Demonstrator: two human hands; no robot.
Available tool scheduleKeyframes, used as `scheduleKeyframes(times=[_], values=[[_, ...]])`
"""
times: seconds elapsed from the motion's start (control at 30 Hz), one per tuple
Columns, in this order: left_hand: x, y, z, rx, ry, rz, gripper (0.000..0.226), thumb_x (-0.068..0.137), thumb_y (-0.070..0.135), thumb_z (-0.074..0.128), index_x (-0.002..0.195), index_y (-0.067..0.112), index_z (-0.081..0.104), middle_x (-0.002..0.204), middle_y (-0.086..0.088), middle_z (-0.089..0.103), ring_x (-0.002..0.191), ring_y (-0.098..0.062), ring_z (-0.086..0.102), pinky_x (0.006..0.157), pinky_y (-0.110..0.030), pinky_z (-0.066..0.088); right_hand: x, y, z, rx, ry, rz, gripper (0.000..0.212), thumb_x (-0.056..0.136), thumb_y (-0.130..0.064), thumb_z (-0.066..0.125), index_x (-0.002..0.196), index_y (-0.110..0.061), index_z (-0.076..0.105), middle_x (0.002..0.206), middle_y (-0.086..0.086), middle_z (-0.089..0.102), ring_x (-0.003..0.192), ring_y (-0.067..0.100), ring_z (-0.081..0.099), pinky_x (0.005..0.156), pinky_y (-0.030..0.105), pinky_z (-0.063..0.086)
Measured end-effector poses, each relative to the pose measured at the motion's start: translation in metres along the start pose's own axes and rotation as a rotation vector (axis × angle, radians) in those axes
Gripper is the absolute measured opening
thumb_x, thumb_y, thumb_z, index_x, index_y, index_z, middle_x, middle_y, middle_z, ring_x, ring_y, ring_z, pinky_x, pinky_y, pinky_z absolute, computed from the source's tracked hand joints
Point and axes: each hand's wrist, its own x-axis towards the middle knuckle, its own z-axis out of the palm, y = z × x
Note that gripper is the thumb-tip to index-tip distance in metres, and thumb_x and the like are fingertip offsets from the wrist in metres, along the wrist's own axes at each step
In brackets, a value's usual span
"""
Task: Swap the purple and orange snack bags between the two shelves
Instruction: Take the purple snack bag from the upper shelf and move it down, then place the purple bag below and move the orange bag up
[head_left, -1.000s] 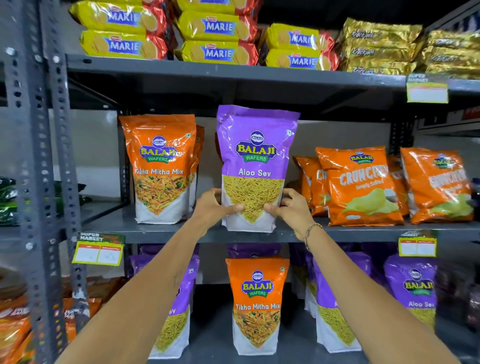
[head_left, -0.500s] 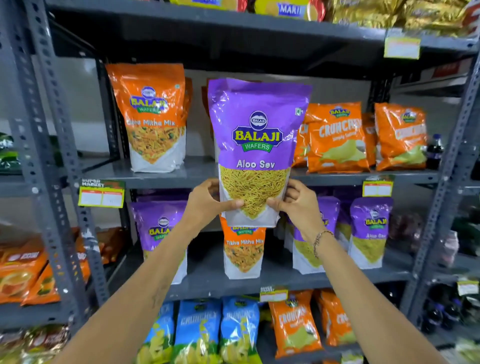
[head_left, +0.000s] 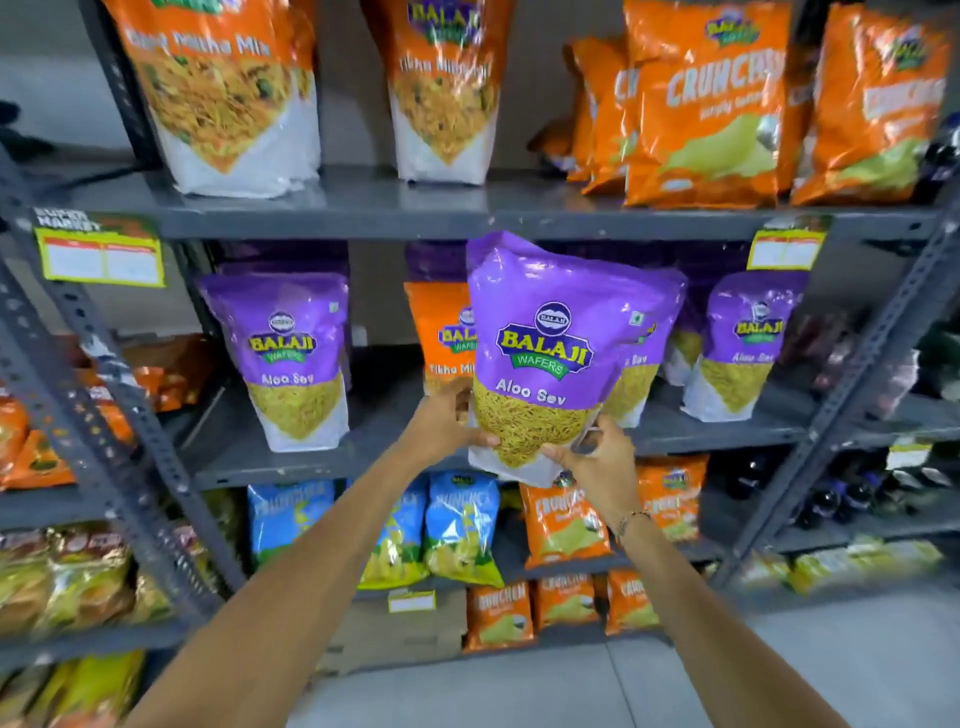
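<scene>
Two bare hands hold one purple Aloo Sev bag by its lower corners in the head view, out in front of the rack and clear of any shelf. The left hand has its grip closed on the bag's bottom left edge, thumb on the front face and fingers behind; the right hand has its grip closed on the bottom right corner, with a thin bracelet on its wrist. The bag stands roughly upright, leaning a little to the left at the top, and its top edge reaches almost up to the front lip of the upper shelf. Directly behind it, on the lower shelf, stands an orange Tikha Mitha Mix bag, partly hidden by the held bag. On that same lower shelf a second purple bag stands to the left, and more purple bags stand to the right. On the upper shelf two orange mix bags stand at the left and centre, with orange Crunchex packs beside them to the right. Yellow price tags hang on the front edge of the upper shelf at both ends. Blue snack packs and further orange packs sit on the shelves beneath.
</scene>
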Motion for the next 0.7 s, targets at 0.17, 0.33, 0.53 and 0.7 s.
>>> scheduleKeyframes(times=[0.17,0.33,0.53,0.7], values=[[0.047,-0.029,0.030,0.100,-0.080,-0.011,0.062,0.064,0.009,0.082,0.120,0.004,0.055,0.118,-0.007,0.062,0.105,-0.021,0.059,0.082,-0.024,0.045,0.013,0.042,0.014,-0.029,0.161,0.071,0.037,0.062,-0.021,0.083,0.084,-0.023,0.053,0.073,0.002,0.060,0.067,0.015,0.059,0.064,0.031,0.049],[0.081,-0.056,0.055,0.143,-0.138,-0.061,0.036,0.075,0.014,0.074,0.108,0.007,0.061,0.110,-0.010,0.067,0.100,-0.026,0.064,0.093,-0.044,0.052,0.030,0.070,0.030,-0.053,0.348,0.168,0.037,0.061,-0.021,0.084,0.078,-0.007,0.053,0.077,0.012,0.058,0.069,0.024,0.052,0.068,0.042,0.046],[0.091,-0.063,0.054,0.053,-0.159,-0.098,0.041,0.085,0.014,0.064,0.124,0.004,0.056,0.137,-0.011,0.053,0.116,-0.022,0.057,0.097,-0.025,0.046,0.047,0.083,0.046,0.016,0.488,0.218,0.039,0.062,-0.013,0.083,0.070,-0.016,0.044,0.078,0.010,0.051,0.070,0.021,0.044,0.066,0.033,0.037],[0.079,-0.075,0.024,0.013,0.099,-0.158,0.036,0.087,0.031,0.061,0.074,-0.002,0.068,0.071,-0.009,0.069,0.062,-0.010,0.062,0.067,-0.024,0.054,0.063,0.089,0.063,0.025,0.547,0.192,0.038,0.064,-0.012,0.082,0.078,-0.005,0.048,0.083,0.014,0.050,0.073,0.023,0.045,0.066,0.027,0.034]])
